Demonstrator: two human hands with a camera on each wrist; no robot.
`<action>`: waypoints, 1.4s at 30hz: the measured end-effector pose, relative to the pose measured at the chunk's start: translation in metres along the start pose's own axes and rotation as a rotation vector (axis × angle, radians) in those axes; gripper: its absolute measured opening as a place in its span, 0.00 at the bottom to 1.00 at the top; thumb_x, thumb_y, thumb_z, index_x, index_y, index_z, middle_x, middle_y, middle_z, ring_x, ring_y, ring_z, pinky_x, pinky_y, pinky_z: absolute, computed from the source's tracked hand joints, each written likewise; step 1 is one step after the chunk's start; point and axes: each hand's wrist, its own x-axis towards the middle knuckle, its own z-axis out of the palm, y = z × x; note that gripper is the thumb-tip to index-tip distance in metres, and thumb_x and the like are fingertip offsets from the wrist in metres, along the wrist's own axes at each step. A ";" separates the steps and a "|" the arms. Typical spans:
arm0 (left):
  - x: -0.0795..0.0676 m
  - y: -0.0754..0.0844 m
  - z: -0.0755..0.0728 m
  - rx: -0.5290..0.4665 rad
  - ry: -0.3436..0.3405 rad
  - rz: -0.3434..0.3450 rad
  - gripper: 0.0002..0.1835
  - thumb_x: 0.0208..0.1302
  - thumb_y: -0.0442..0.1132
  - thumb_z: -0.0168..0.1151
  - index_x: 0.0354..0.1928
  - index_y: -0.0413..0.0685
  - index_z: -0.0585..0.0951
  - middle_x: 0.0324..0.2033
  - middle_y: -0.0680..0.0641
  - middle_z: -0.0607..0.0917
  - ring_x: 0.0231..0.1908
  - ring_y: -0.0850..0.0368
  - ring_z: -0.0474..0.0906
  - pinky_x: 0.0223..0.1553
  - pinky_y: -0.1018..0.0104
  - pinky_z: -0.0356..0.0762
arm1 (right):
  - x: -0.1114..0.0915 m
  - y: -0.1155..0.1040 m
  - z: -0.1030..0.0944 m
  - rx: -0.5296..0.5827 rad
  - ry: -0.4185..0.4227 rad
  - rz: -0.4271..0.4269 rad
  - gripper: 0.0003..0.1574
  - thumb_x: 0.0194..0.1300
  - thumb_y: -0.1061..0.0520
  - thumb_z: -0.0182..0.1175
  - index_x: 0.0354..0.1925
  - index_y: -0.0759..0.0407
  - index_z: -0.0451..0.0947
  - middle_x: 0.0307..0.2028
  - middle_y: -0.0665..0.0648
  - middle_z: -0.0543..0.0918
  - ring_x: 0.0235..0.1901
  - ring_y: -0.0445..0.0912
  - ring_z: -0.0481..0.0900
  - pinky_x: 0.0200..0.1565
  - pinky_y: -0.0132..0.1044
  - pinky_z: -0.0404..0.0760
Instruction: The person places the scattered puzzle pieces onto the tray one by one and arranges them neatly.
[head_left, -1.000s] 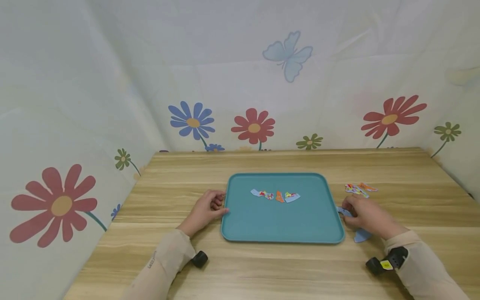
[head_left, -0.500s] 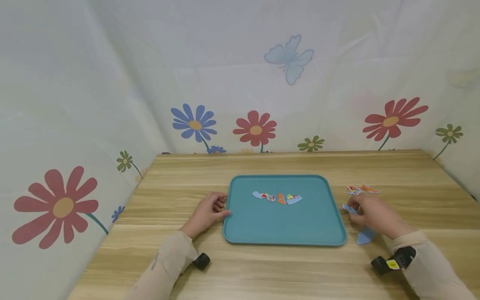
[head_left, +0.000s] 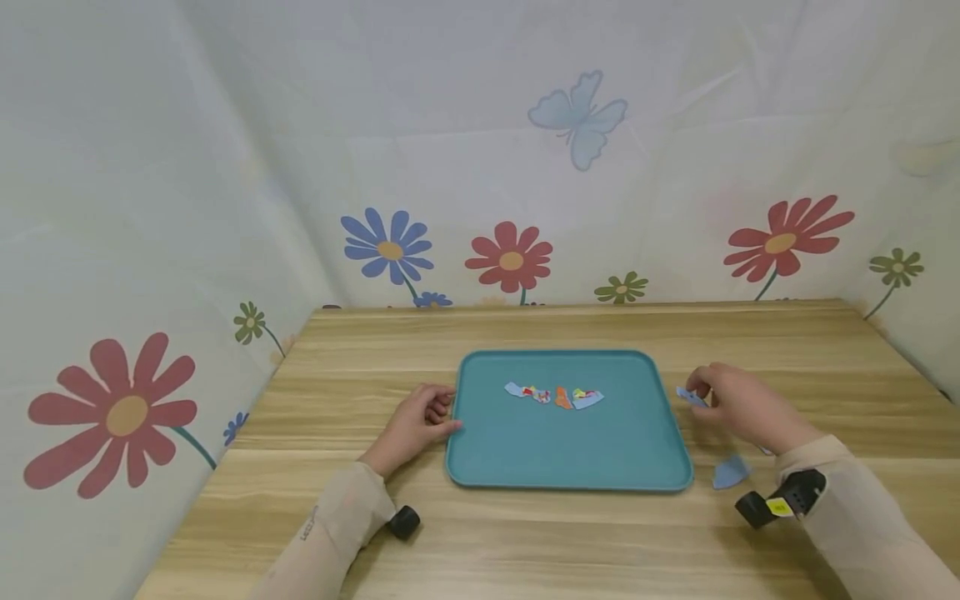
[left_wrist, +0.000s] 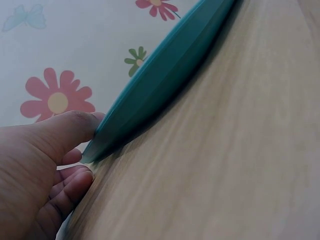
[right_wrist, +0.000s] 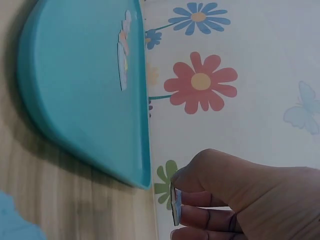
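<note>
A teal tray (head_left: pixel 570 458) lies on the wooden table. Its left edge is held by my left hand (head_left: pixel 415 419), thumb on the rim and the other fingers curled beside it, as the left wrist view shows. My right hand (head_left: pixel 738 406), just off the tray's right side, pinches a thin light blue piece (head_left: pixel 691 397) between thumb and fingers. Seen edge-on in the right wrist view, this flat piece (right_wrist: pixel 175 205) stands upright. On the tray, several small cut-out pieces form a loose row: a blue one (head_left: pixel 515 389), a multicoloured one (head_left: pixel 537 394), an orange one (head_left: pixel 563 397) and a blue-and-yellow one (head_left: pixel 588 400).
Another light blue piece (head_left: pixel 731 472) lies on the table (head_left: pixel 555 542) below my right hand. Black wrist devices (head_left: pixel 780 500) sit on both sleeves. A white curtain (head_left: pixel 450 133) printed with flowers and a butterfly hangs behind and to the sides.
My right hand has lifted the light blue piece and moved slightly away from me along the tray's right side, now covering the colourful pieces there. My left hand stays at the tray.
</note>
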 end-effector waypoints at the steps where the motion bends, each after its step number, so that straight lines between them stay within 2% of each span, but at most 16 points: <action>1: 0.000 0.000 0.000 0.001 0.000 -0.003 0.28 0.57 0.38 0.70 0.59 0.39 0.75 0.44 0.43 0.77 0.38 0.59 0.74 0.42 0.70 0.77 | 0.002 -0.003 -0.001 -0.003 -0.002 -0.003 0.13 0.56 0.59 0.66 0.39 0.65 0.79 0.30 0.54 0.78 0.28 0.43 0.72 0.29 0.35 0.74; 12: -0.002 0.001 -0.001 0.006 0.004 -0.022 0.28 0.57 0.38 0.71 0.58 0.38 0.75 0.43 0.44 0.77 0.38 0.59 0.74 0.42 0.70 0.78 | 0.023 -0.024 -0.003 -0.028 -0.015 -0.011 0.14 0.57 0.58 0.66 0.40 0.64 0.80 0.30 0.55 0.79 0.28 0.44 0.73 0.31 0.35 0.76; 20: -0.001 0.001 -0.002 0.008 0.011 -0.008 0.27 0.57 0.38 0.71 0.58 0.38 0.75 0.43 0.44 0.77 0.38 0.58 0.74 0.42 0.70 0.78 | 0.035 -0.031 0.009 -0.054 0.040 -0.111 0.11 0.55 0.59 0.67 0.36 0.63 0.80 0.29 0.54 0.79 0.29 0.43 0.74 0.33 0.38 0.76; 28: -0.001 0.000 -0.002 0.006 0.007 -0.005 0.28 0.56 0.39 0.71 0.58 0.40 0.75 0.43 0.44 0.77 0.38 0.59 0.74 0.42 0.70 0.78 | 0.045 -0.036 0.021 -0.045 0.034 -0.125 0.10 0.56 0.59 0.65 0.36 0.63 0.81 0.29 0.54 0.81 0.28 0.42 0.74 0.33 0.39 0.76; 33: -0.001 0.001 -0.002 0.008 0.007 -0.004 0.28 0.57 0.39 0.71 0.58 0.39 0.75 0.43 0.44 0.77 0.39 0.59 0.74 0.42 0.69 0.78 | 0.052 -0.036 0.027 -0.039 0.018 -0.104 0.11 0.56 0.58 0.66 0.37 0.63 0.81 0.30 0.54 0.81 0.30 0.44 0.75 0.34 0.41 0.78; 42: -0.001 0.003 -0.002 0.003 0.001 -0.001 0.28 0.57 0.38 0.71 0.58 0.39 0.75 0.43 0.43 0.78 0.38 0.59 0.74 0.42 0.70 0.78 | 0.059 -0.040 0.036 -0.050 -0.083 -0.028 0.13 0.58 0.55 0.66 0.40 0.62 0.80 0.35 0.55 0.82 0.35 0.45 0.77 0.39 0.44 0.80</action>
